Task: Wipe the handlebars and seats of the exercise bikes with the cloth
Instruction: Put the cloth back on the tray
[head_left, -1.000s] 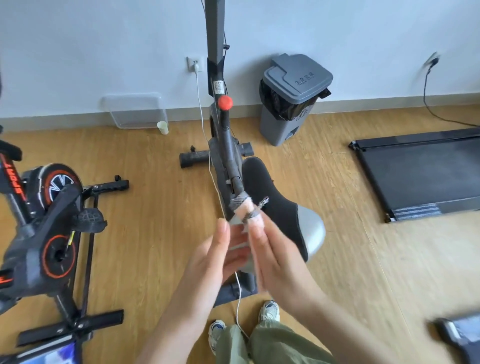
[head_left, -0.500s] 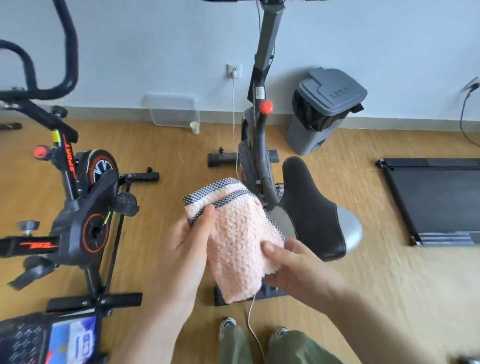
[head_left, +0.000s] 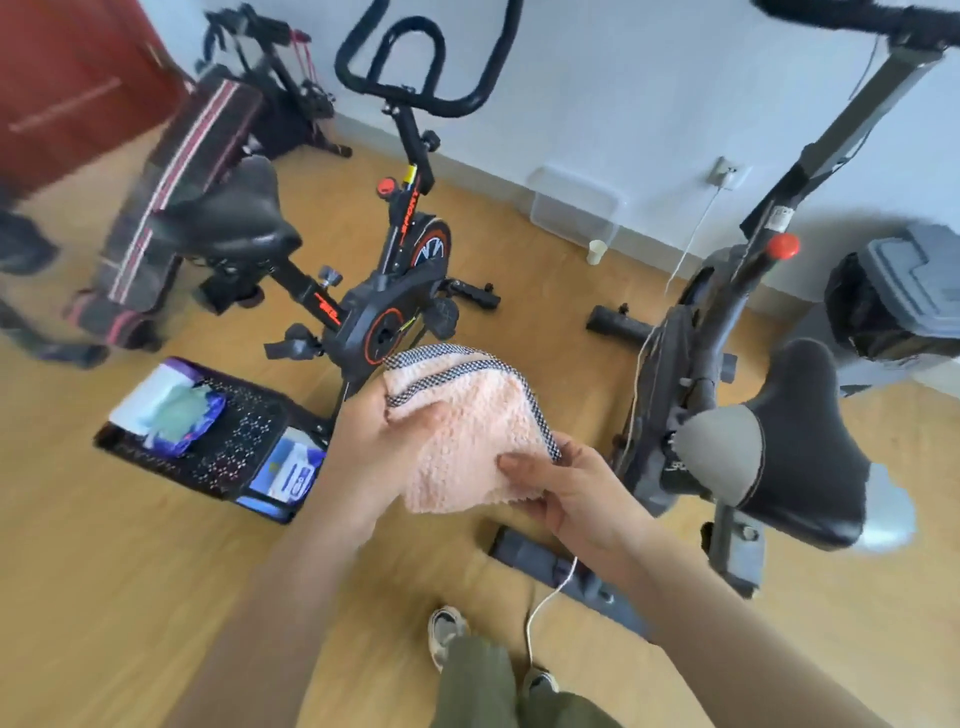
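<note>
A wooden floor (head_left: 130, 597) carries everything here. A black and orange bike (head_left: 384, 317) stands on it left of centre, and a grey bike (head_left: 691, 415) stands to the right, its rear foot bar (head_left: 566, 577) flat on the boards. A black perforated tray (head_left: 228, 447) lies on the floor just in front of the black bike, with packets in it. Against the far wall sit a clear box (head_left: 576, 213) and, just beside it, a small paper cup (head_left: 596, 252). A grey bin (head_left: 893, 301) stands at the right edge. A white cable (head_left: 550, 592) trails across the boards past two shoes (head_left: 444, 631). At the far left more equipment rests on the floor, too blurred to name.
</note>
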